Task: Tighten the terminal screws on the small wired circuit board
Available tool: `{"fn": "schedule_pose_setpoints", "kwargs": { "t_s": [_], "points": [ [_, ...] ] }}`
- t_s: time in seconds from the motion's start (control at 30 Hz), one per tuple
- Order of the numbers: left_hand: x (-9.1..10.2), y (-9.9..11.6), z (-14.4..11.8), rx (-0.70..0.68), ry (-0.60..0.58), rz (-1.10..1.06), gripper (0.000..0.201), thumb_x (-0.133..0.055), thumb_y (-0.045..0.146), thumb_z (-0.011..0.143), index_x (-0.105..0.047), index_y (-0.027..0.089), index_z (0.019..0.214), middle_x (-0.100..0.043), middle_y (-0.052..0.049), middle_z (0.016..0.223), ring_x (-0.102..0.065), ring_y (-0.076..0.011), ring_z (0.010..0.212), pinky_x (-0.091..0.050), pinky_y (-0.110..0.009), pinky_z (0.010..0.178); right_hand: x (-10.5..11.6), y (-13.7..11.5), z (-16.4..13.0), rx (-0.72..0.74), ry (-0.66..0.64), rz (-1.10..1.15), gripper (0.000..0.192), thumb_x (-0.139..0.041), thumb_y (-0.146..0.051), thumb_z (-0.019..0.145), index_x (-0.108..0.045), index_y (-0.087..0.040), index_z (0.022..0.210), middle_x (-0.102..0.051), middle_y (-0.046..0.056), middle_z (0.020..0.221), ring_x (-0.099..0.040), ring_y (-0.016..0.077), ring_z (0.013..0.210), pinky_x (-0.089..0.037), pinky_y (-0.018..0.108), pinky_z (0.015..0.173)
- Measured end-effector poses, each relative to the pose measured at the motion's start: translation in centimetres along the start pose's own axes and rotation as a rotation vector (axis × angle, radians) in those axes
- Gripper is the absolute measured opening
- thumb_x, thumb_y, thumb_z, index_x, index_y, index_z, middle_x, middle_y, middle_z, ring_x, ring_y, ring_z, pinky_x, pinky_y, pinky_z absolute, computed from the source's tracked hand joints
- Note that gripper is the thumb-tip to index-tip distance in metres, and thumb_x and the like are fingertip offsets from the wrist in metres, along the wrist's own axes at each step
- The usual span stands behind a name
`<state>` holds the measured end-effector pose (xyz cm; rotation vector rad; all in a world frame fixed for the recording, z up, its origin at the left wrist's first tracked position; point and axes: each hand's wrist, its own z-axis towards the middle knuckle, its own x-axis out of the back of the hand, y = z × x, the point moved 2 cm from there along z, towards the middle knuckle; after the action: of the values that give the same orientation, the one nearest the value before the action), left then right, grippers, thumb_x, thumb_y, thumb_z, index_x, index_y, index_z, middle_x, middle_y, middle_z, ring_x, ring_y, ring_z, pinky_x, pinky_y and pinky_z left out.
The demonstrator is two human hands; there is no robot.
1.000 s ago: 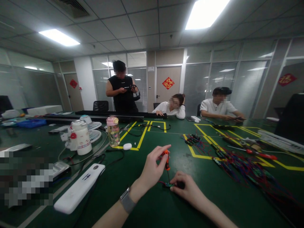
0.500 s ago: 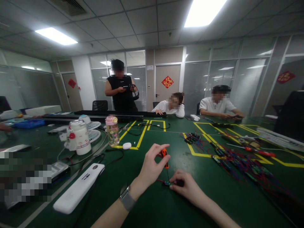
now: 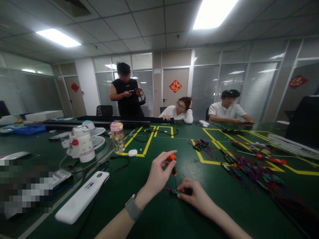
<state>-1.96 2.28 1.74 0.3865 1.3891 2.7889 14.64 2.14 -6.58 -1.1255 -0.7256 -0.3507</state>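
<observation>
On the green tabletop (image 3: 154,212), the left hand (image 3: 157,174) still pinches the little orange screwdriver (image 3: 172,164) upright, now tipped a bit differently. Its tip meets the small board (image 3: 177,191), pinned by the right hand (image 3: 196,196) at four o'clock.

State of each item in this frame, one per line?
left hand: gripping the screwdriver handle
screwdriver: upright, tip down on the small board
right hand: pinning the small board
small board: flat on the table
pink-capped bottle: upright, capped
</observation>
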Motion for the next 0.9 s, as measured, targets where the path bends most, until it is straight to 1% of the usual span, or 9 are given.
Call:
{"fn": "schedule_pose_setpoints", "kwargs": {
  "t_s": [0.13,0.27,0.33,0.5,0.6,0.67,0.73,0.8,0.9],
  "points": [
    [0.24,-0.08,-0.08,-0.061,0.134,0.162,0.020,-0.064,0.025,0.083,-0.068,0.020,0.103,-0.058,-0.004,0.092,-0.060,-0.0161,0.084,-0.053,-0.029,0.076,0.04,0.01,-0.01,-0.003,0.002,-0.007,0.012,-0.066,-0.013,0.072,-0.075,-0.017,0.079,-0.065,0.004,0.079,-0.059,0.0183,0.078,-0.044,0.027,0.072],
    [0.02,-0.02,-0.08,-0.026,-0.023,0.012,0.032,-0.048,0.024,0.093,-0.060,0.022,0.122,-0.060,-0.008,0.111,-0.062,-0.0179,0.096,-0.053,-0.031,0.083,0.08,-0.12,-0.01,-0.003,-0.003,-0.027,0.013,-0.065,-0.012,0.072,-0.075,-0.016,0.080,-0.065,0.005,0.079,-0.060,0.0192,0.079,-0.044,0.028,0.072],
    [-0.07,-0.17,-0.07,0.005,-0.039,-0.042,0.034,-0.048,0.023,0.093,-0.058,0.021,0.125,-0.061,-0.008,0.108,-0.064,-0.0172,0.092,-0.054,-0.030,0.079,0.05,-0.13,0.00,-0.004,-0.004,-0.035,0.014,-0.065,-0.011,0.072,-0.075,-0.016,0.079,-0.065,0.005,0.079,-0.060,0.0190,0.078,-0.044,0.027,0.071],
    [0.19,-0.56,-0.05,-0.079,0.122,0.182,0.026,-0.055,0.025,0.090,-0.067,0.022,0.113,-0.057,-0.005,0.092,-0.059,-0.0166,0.085,-0.051,-0.029,0.078,-0.11,0.07,0.09,-0.006,-0.008,-0.026,0.014,-0.065,-0.010,0.071,-0.075,-0.016,0.079,-0.065,0.005,0.079,-0.059,0.0180,0.077,-0.043,0.027,0.070],
    [0.19,-0.61,0.10,-0.072,0.002,0.104,0.034,-0.047,0.022,0.093,-0.059,0.024,0.125,-0.058,-0.008,0.115,-0.060,-0.0180,0.101,-0.049,-0.033,0.090,-0.13,0.10,0.10,-0.006,-0.003,-0.037,0.014,-0.064,-0.010,0.071,-0.075,-0.016,0.078,-0.065,0.005,0.078,-0.059,0.0181,0.077,-0.043,0.027,0.070],
    [0.13,-0.59,0.17,-0.033,-0.066,0.008,0.038,-0.044,0.020,0.094,-0.053,0.023,0.131,-0.056,-0.009,0.123,-0.061,-0.0178,0.103,-0.051,-0.032,0.088,-0.10,0.06,0.08,-0.007,0.000,-0.042,0.014,-0.065,-0.010,0.071,-0.075,-0.017,0.078,-0.065,0.004,0.078,-0.059,0.0180,0.077,-0.043,0.026,0.070],
    [0.13,-0.51,0.16,-0.028,-0.046,0.022,0.036,-0.049,0.020,0.091,-0.056,0.022,0.127,-0.060,-0.008,0.115,-0.063,-0.0176,0.096,-0.053,-0.030,0.080,-0.07,0.00,0.06,-0.012,0.001,-0.038,0.014,-0.065,-0.010,0.071,-0.075,-0.017,0.078,-0.065,0.005,0.079,-0.059,0.0179,0.077,-0.043,0.026,0.070],
    [0.24,-0.32,0.08,-0.062,0.042,0.130,0.028,-0.057,0.020,0.087,-0.064,0.020,0.113,-0.061,-0.006,0.099,-0.062,-0.0176,0.088,-0.053,-0.029,0.076,-0.07,-0.04,0.05,-0.015,0.001,-0.029,0.014,-0.065,-0.010,0.071,-0.075,-0.017,0.078,-0.065,0.005,0.079,-0.059,0.0181,0.077,-0.043,0.026,0.070],
    [0.38,0.02,0.02,-0.101,0.078,0.216,0.023,-0.062,0.022,0.084,-0.068,0.020,0.106,-0.060,-0.005,0.094,-0.060,-0.0175,0.086,-0.051,-0.032,0.081,-0.07,-0.04,0.05,-0.012,0.001,-0.029,0.014,-0.065,-0.010,0.071,-0.075,-0.017,0.078,-0.064,0.005,0.079,-0.059,0.0186,0.077,-0.043,0.027,0.070]
  ]
}}
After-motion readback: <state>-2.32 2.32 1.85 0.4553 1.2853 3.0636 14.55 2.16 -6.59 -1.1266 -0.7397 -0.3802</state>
